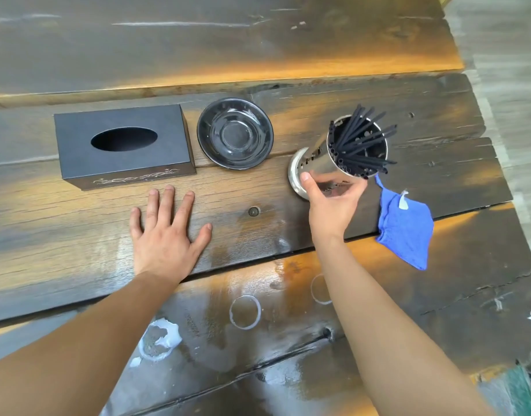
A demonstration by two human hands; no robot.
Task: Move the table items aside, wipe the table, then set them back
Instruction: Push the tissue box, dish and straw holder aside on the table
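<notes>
A black tissue box (123,145) lies on the dark wooden table (258,49) at the left. A black dish (235,133) sits just right of it. Further right stands a steel holder (327,159) full of black chopsticks (361,139). My right hand (333,202) wraps its fingers and thumb around the near side of the holder. My left hand (168,232) lies flat on the table, fingers spread, just in front of the tissue box and holding nothing. A blue cloth (405,229) lies crumpled to the right of my right hand.
White ring marks (245,312) and a smeared white patch (159,340) show on the near planks. The table's right edge (498,163) runs beside a grey floor. Something green and dark (525,382) shows at the lower right corner.
</notes>
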